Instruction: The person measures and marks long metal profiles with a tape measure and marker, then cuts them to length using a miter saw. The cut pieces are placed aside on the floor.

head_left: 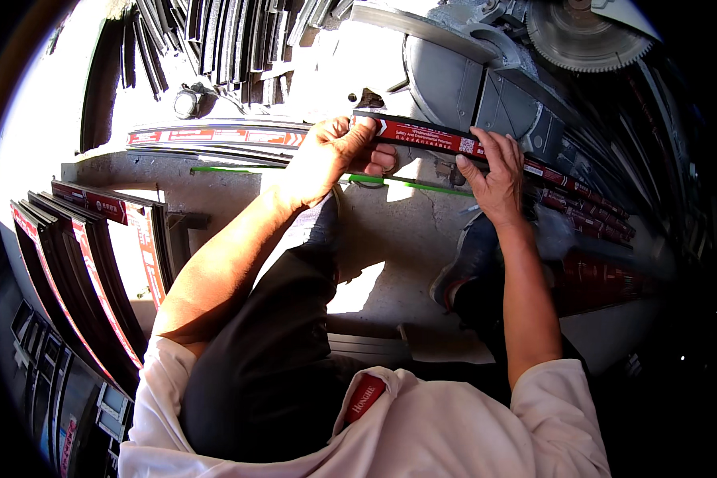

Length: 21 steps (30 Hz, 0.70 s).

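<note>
A long dark profile strip (pixel 422 135) with red and white printed film on its face lies across in front of me, in front of the saw's grey base. My left hand (pixel 327 155) pinches its left end, the thumb on top and the fingers curled underneath. Farther right, my right hand (pixel 499 177) grips the same strip, with its fingers over the far edge and the thumb at the near edge. Beyond my left hand, more film-covered strips (pixel 215 137) extend to the left. A thin bright green strip (pixel 434 188) runs below both hands.
A round toothed saw blade (pixel 585 36) and the grey saw table (pixel 446 76) stand at the far right. Many dark profiles (pixel 235 40) lie at the back. Film-covered profiles (pixel 95 271) are stacked on the left, with more bundles (pixel 585 203) on the right.
</note>
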{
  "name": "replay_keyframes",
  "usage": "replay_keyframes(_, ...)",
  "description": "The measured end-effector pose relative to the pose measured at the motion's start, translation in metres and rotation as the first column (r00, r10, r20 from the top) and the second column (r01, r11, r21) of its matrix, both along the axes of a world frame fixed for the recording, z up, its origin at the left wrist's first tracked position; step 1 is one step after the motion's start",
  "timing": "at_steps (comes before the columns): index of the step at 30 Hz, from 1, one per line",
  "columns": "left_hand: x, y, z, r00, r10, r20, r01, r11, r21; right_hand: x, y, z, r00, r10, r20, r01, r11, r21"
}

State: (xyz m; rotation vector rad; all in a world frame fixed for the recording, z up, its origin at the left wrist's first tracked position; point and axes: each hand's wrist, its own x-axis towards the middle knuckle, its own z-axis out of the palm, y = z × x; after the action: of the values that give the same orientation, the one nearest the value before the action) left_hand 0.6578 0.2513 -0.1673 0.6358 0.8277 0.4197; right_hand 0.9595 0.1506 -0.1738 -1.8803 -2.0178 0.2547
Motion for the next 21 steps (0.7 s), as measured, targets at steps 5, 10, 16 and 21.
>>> replay_keyframes(5,-0.001,0.004,0.001,0.999,-0.011,0.031,0.011,1.000,0.005,0.002,0.001,-0.003,1.000,0.013,0.002,-0.013,1.000,0.011)
replay_keyframes(10,0.000,0.004,0.003,1.000,-0.024,-0.008,0.024,1.000,0.001,0.001,0.000,-0.007,1.000,0.023,0.003,-0.023,0.998,0.051)
replay_keyframes(16,0.003,0.005,0.011,1.000,0.002,0.004,-0.002,1.000,-0.011,0.005,-0.001,-0.015,0.998,0.012,0.054,-0.017,0.996,0.085)
replay_keyframes(21,0.007,0.006,0.017,1.000,0.023,-0.004,-0.023,1.000,-0.019,0.007,-0.002,-0.019,0.995,-0.004,0.099,-0.007,0.994,0.112)
